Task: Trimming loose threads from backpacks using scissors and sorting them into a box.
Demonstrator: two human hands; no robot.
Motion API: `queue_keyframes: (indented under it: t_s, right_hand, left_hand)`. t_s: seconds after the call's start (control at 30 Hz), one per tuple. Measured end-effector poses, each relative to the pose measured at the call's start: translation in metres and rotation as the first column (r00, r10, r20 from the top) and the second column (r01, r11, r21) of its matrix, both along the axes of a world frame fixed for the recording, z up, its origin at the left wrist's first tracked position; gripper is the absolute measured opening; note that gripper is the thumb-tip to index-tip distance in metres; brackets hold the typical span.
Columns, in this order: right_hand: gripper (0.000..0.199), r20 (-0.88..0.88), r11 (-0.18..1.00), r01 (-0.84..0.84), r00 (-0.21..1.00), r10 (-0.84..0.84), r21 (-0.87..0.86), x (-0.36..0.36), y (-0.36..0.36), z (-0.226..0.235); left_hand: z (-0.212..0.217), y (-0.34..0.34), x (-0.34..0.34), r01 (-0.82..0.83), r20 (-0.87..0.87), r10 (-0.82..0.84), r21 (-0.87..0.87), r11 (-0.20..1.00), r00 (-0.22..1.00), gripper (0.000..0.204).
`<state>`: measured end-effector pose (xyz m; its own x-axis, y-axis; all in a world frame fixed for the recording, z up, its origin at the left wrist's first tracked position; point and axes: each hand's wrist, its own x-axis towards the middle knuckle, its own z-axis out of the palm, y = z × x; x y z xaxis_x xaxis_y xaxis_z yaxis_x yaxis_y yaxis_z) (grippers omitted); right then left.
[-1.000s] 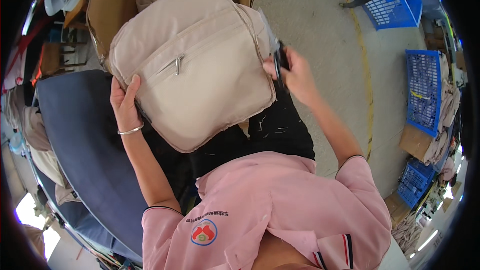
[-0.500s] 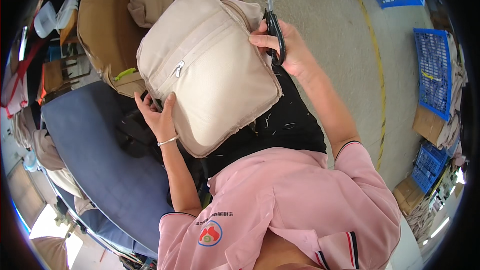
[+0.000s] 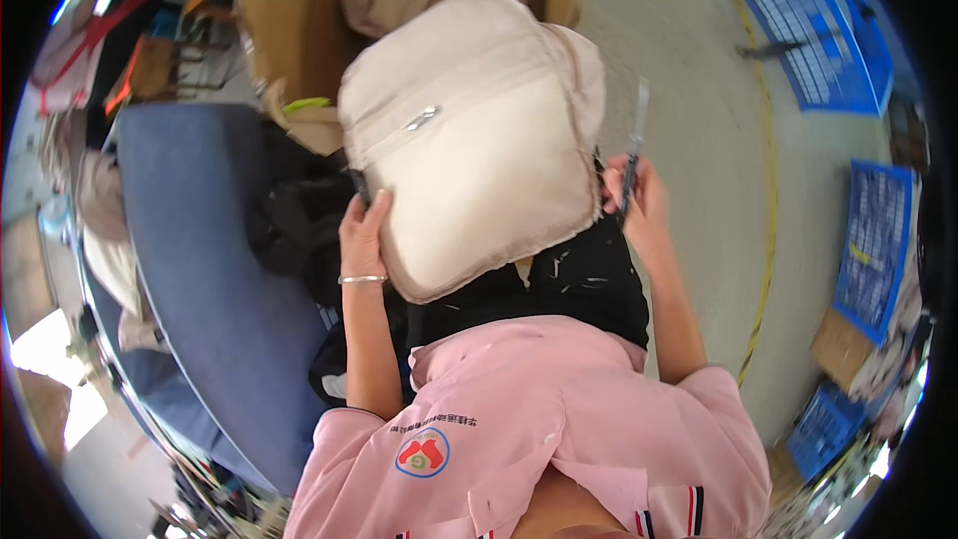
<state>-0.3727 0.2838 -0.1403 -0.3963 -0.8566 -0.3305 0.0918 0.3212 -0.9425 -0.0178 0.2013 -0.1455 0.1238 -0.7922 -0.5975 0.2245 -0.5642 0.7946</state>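
the left hand (image 3: 363,238) grips the beige bag (image 3: 489,165) by its left edge; the right hand (image 3: 644,202) clasps black-handled scissors (image 3: 636,143) near the bag's right edge.

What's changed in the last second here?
The right hand has moved down along the bag, toward its lower right corner; whether it touches is unclear. The bag has shifted rightward relative to the box. Unchanged: scissors in the right hand, left hand gripping the bag's left side.

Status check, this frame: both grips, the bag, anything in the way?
Left grip on beige bag, left edge. Right grip holding scissors by its right edge. Cardboard box beyond, partly hidden by bag.
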Motion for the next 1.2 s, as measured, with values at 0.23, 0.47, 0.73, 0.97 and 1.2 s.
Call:
queue_keyframes:
  t_s: [0.23, 0.47, 0.73, 0.97, 1.2]
  right_hand:
    - [0.037, 0.096, 0.998, 0.056, 0.994, -0.052, -0.040, 0.004, 0.024, -0.019]
    - [0.043, 0.108, 0.999, 0.032, 0.994, -0.029, -0.025, 0.025, 0.020, -0.012]
    - [0.045, 0.091, 1.000, -0.015, 0.996, 0.014, 0.003, 0.028, 0.031, -0.021]
    - [0.042, 0.084, 0.996, -0.092, 0.992, 0.092, -0.008, 0.034, 0.022, -0.023]
    - [0.038, 0.037, 0.996, -0.080, 0.996, 0.082, -0.039, 0.036, 0.024, -0.033]
  left_hand:
    - [0.054, -0.002, -0.001, -0.056, -0.196, 0.002, -0.273, 0.960, 0.981, 0.034]
    - [0.113, -0.004, 0.016, -0.011, -0.272, -0.154, -0.522, 0.853, 0.950, 0.030]
    - [0.187, -0.001, 0.071, -0.142, -0.123, 0.078, -0.701, 0.699, 0.989, 0.034]
    - [0.272, 0.001, 0.205, -0.366, -0.201, 0.667, -0.924, 0.114, 0.717, 0.010]
    - [0.253, -0.032, 0.397, -0.357, -0.074, 0.997, -0.931, -0.082, -0.036, 0.051]
